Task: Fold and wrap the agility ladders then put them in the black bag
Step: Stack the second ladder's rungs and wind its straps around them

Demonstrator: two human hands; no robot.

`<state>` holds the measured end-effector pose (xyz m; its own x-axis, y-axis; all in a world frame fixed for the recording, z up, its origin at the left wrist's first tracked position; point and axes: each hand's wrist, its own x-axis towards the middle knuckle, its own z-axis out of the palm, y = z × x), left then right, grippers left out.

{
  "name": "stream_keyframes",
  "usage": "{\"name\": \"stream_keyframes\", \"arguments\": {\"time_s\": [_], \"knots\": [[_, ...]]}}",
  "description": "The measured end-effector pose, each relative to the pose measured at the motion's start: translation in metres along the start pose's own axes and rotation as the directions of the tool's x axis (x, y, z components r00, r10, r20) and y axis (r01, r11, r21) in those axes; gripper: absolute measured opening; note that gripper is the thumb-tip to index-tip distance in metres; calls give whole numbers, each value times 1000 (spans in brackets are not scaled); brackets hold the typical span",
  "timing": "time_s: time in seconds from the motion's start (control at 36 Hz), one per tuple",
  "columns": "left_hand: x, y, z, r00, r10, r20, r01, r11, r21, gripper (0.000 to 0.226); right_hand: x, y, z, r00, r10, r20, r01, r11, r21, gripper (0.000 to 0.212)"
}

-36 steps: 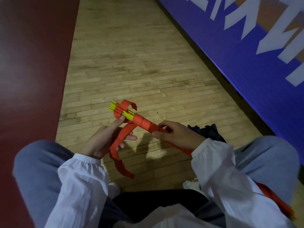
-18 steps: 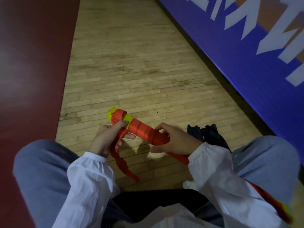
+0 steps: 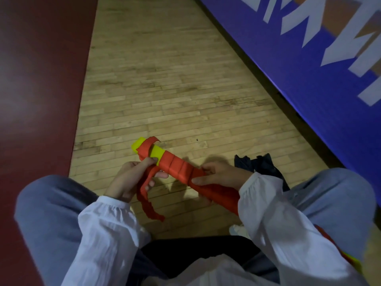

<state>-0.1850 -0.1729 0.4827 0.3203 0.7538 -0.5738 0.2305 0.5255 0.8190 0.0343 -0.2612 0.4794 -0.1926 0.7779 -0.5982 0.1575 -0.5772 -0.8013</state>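
The agility ladder (image 3: 177, 166) is a long bundle of yellow rungs wound in red strap, held slanted above the wooden floor between my knees. Its yellow end sticks out at the upper left. My left hand (image 3: 132, 178) pinches the red strap near that end, and the loose strap tail (image 3: 148, 205) hangs below it. My right hand (image 3: 220, 176) grips the bundle's middle, and the lower part runs under my right sleeve. The black bag (image 3: 259, 166) lies crumpled on the floor just behind my right hand.
A dark red floor strip (image 3: 37, 100) runs along the left. A blue padded wall with white lettering (image 3: 309, 58) slants along the right. My bent knees in grey-blue trousers frame the bundle on both sides.
The red strap has been wound tighter round the yellow end, and the spread rung tips are now gathered into one bundle. My left hand moved up close to the end.
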Motion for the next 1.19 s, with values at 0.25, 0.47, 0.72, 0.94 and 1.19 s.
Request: {"name": "stream_keyframes", "arguments": {"time_s": [0.25,0.47,0.72,0.94,1.19], "knots": [[0,6,-2,988,-28,149,29,1000,-3,35,6,4,4,979,-126,-161,108,987,-116,26],[-1,11,1,994,-26,102,15,994,109,39,1,-5,6,934,-244,-261,150,931,-332,26],[-3,15,17,997,73,2,-71,963,261,36,2,-8,15,875,-365,-318,96,775,-625,34],[-1,13,28,989,112,-97,-89,972,219,33,4,-4,22,804,-505,-314,68,602,-795,38],[-5,14,32,984,71,-164,-32,972,231,38,6,-3,19,886,-364,-288,55,698,-714,43]]}}
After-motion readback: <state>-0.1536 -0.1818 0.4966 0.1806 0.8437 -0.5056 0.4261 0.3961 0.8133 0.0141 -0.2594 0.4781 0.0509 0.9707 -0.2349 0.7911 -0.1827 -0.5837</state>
